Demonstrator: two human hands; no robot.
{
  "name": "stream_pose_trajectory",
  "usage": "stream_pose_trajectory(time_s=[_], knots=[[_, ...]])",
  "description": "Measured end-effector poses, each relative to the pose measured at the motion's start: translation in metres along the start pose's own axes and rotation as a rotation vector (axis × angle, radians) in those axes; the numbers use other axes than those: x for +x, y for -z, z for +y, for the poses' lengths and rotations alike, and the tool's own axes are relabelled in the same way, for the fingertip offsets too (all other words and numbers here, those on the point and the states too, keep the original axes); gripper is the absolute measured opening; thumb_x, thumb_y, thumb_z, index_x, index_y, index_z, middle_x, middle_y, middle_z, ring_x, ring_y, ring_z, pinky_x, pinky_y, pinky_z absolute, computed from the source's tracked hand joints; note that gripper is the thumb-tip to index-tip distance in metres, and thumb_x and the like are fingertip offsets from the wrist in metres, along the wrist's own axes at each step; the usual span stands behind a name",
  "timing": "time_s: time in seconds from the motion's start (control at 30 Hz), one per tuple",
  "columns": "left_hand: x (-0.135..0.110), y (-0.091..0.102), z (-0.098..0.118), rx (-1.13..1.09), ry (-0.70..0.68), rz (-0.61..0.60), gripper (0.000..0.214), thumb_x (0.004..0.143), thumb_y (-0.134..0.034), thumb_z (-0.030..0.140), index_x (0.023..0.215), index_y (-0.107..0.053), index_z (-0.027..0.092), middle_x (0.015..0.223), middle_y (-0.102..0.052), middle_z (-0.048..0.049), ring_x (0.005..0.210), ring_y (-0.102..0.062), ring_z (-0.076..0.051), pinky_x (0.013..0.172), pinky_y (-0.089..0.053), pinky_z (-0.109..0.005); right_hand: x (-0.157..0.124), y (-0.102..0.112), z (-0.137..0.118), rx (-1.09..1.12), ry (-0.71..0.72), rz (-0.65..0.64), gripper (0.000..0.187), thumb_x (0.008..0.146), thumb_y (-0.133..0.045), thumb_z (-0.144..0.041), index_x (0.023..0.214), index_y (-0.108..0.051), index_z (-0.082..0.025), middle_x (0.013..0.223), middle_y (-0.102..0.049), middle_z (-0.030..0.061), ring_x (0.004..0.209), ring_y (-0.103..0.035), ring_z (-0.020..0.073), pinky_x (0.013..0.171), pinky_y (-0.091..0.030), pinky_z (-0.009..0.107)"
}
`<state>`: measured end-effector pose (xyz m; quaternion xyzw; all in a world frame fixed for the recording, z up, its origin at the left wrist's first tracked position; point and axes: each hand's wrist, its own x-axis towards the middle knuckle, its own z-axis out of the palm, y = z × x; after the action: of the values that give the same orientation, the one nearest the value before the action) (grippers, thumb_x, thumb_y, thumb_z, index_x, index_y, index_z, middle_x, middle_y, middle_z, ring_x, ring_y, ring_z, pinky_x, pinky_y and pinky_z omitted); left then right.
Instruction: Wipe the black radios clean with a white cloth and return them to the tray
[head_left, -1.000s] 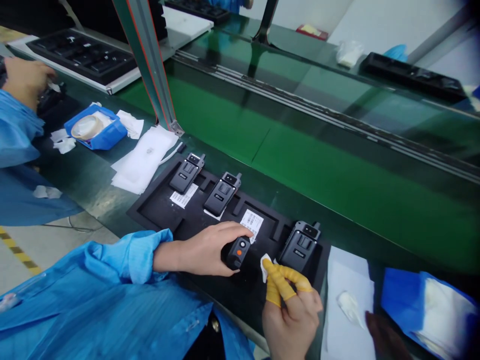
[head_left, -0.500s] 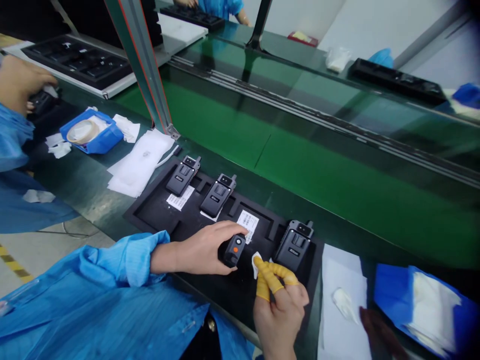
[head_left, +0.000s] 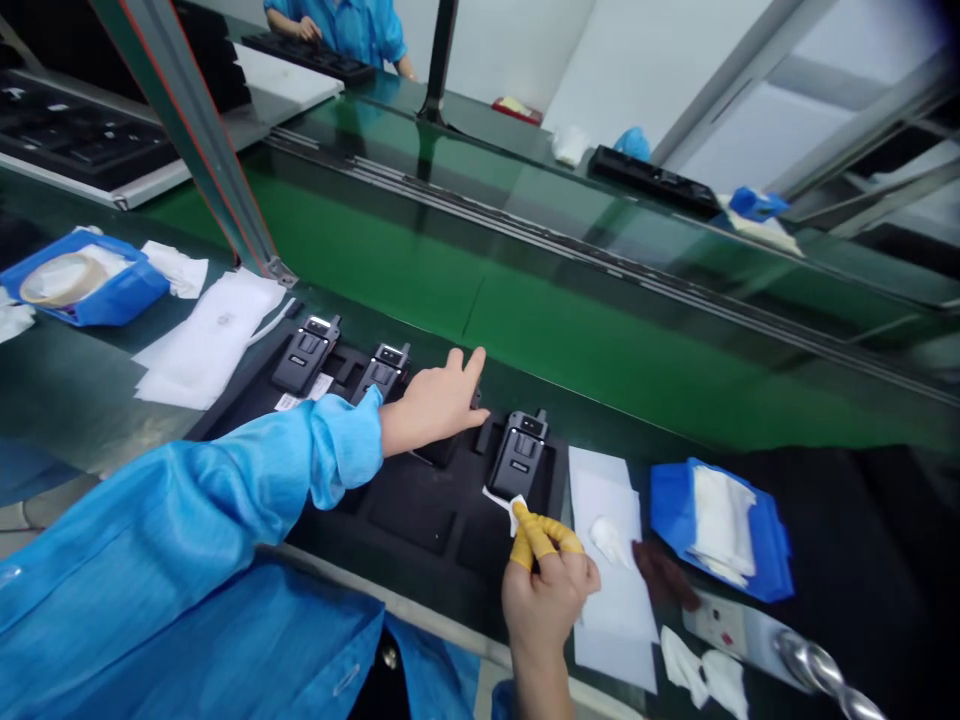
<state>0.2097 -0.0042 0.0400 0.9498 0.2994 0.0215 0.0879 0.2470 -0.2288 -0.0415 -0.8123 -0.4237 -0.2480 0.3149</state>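
My left hand point(head_left: 439, 402) reaches over the third place of a black foam tray point(head_left: 412, 515), its fingers apart. Beneath it a dark handheld device point(head_left: 444, 452) lies in the tray, mostly covered by the hand. My right hand point(head_left: 547, 575), with yellow finger cots, pinches a small white wipe point(head_left: 516, 513) just below the rightmost black radio-like device point(head_left: 519, 455). Two similar devices lie to the left: one point(head_left: 305, 355) in plain sight, the other point(head_left: 381, 370) partly behind my sleeve. White labels point(head_left: 321, 386) show beside the leftmost one.
White sheets point(head_left: 210, 340) and a blue bin point(head_left: 112, 290) with a tape roll lie left. More white paper point(head_left: 611, 610), a blue bin of wipes point(head_left: 724, 525) and a power socket point(head_left: 724, 625) stand right. A metal post point(head_left: 195, 140) rises behind; a co-worker point(head_left: 345, 35) sits beyond.
My left hand has moved forward and let go of the device, which now lies in the tray. The right hand still pinches the wipe. The view has shifted right.
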Motion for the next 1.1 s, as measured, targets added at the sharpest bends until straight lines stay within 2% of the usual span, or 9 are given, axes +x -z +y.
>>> stream_pose_trajectory(time_s=[0.13, 0.23, 0.33, 0.4, 0.53, 0.7, 0.83, 0.97, 1.1], knots=[[0.001, -0.008, 0.011, 0.043, -0.054, 0.025, 0.067, 0.080, -0.065, 0.033, 0.135, -0.036, 0.006, 0.124, -0.043, -0.0251, 0.098, -0.058, -0.038, 0.083, -0.042, -0.045, -0.008, 0.001, 0.008, 0.006, -0.055, -0.005, 0.019, 0.087, -0.049, -0.021, 0.092, -0.067, -0.017, 0.089, -0.061, 0.0061, 0.080, -0.055, 0.0161, 0.076, -0.033, 0.034], [-0.008, -0.012, 0.029, 0.048, -0.149, 0.050, 0.062, 0.082, -0.063, 0.033, 0.133, -0.038, 0.008, 0.126, -0.042, -0.0236, 0.112, -0.048, -0.040, 0.093, -0.034, -0.050, -0.012, -0.002, 0.010, 0.024, -0.072, 0.039, 0.018, 0.087, -0.050, -0.020, 0.092, -0.067, -0.017, 0.087, -0.061, 0.0056, 0.081, -0.055, 0.0160, 0.076, -0.035, 0.033], [-0.016, -0.023, 0.058, 0.022, -0.236, 0.033, 0.078, 0.077, -0.066, 0.051, 0.138, -0.032, 0.016, 0.126, -0.045, -0.0193, 0.104, -0.053, -0.034, 0.087, -0.040, -0.044, -0.016, -0.004, 0.010, 0.040, -0.067, 0.089, 0.015, 0.086, -0.053, -0.018, 0.090, -0.067, -0.017, 0.086, -0.062, 0.0057, 0.081, -0.057, 0.0163, 0.076, -0.037, 0.033], [-0.017, -0.034, 0.077, -0.009, -0.231, -0.002, 0.092, 0.071, -0.065, 0.062, 0.142, -0.025, 0.019, 0.134, -0.037, -0.0229, 0.097, -0.056, -0.035, 0.078, -0.045, -0.042, -0.017, -0.004, 0.011, 0.048, -0.054, 0.088, 0.014, 0.085, -0.054, -0.017, 0.090, -0.067, -0.017, 0.086, -0.063, 0.0066, 0.081, -0.057, 0.0173, 0.075, -0.038, 0.034], [-0.009, -0.049, 0.097, -0.122, -0.142, -0.124, 0.097, 0.071, -0.067, 0.059, 0.144, -0.019, 0.018, 0.140, -0.025, -0.0287, 0.099, -0.056, -0.041, 0.073, -0.048, -0.045, -0.020, -0.004, 0.014, 0.052, 0.008, 0.089, 0.016, 0.084, -0.055, -0.016, 0.092, -0.068, -0.016, 0.086, -0.064, 0.0081, 0.080, -0.058, 0.0191, 0.073, -0.041, 0.035], [-0.009, -0.040, 0.084, -0.223, -0.196, -0.163, 0.100, 0.068, -0.071, 0.033, 0.146, -0.011, 0.016, 0.142, -0.024, -0.0256, 0.102, -0.058, -0.037, 0.074, -0.050, -0.040, -0.021, -0.004, 0.015, 0.109, -0.003, 0.150, 0.019, 0.081, -0.059, -0.014, 0.096, -0.068, -0.019, 0.084, -0.065, 0.0067, 0.077, -0.059, 0.0186, 0.070, -0.044, 0.034], [-0.031, -0.023, 0.060, -0.581, -0.323, -0.140, 0.114, 0.057, -0.072, 0.021, 0.145, -0.002, 0.009, 0.142, -0.027, -0.0246, 0.122, -0.045, -0.035, 0.093, -0.045, -0.039, -0.013, 0.012, 0.010, 0.174, -0.072, 0.207, 0.027, 0.080, -0.061, -0.012, 0.104, -0.067, -0.021, 0.087, -0.065, 0.0063, 0.076, -0.058, 0.0181, 0.070, -0.046, 0.034], [-0.062, -0.011, 0.035, -0.831, -0.370, -0.147, 0.099, 0.057, -0.064, 0.011, 0.144, -0.016, 0.012, 0.133, -0.047, -0.0158, 0.121, -0.048, -0.028, 0.101, -0.040, -0.038, 0.006, 0.037, -0.001, 0.247, -0.146, 0.220, 0.038, 0.077, -0.063, -0.007, 0.110, -0.065, -0.027, 0.093, -0.062, 0.0052, 0.080, -0.058, 0.0164, 0.074, -0.046, 0.034], [-0.084, -0.007, 0.020, -0.862, -0.379, -0.184, 0.078, 0.058, -0.064, 0.010, 0.132, -0.039, 0.018, 0.130, -0.053, -0.0096, 0.118, -0.052, -0.024, 0.101, -0.042, -0.036, 0.025, 0.052, -0.016, 0.305, -0.139, 0.146, 0.041, 0.079, -0.062, -0.008, 0.113, -0.063, -0.030, 0.095, -0.061, 0.0040, 0.084, -0.058, 0.0159, 0.077, -0.044, 0.034]])
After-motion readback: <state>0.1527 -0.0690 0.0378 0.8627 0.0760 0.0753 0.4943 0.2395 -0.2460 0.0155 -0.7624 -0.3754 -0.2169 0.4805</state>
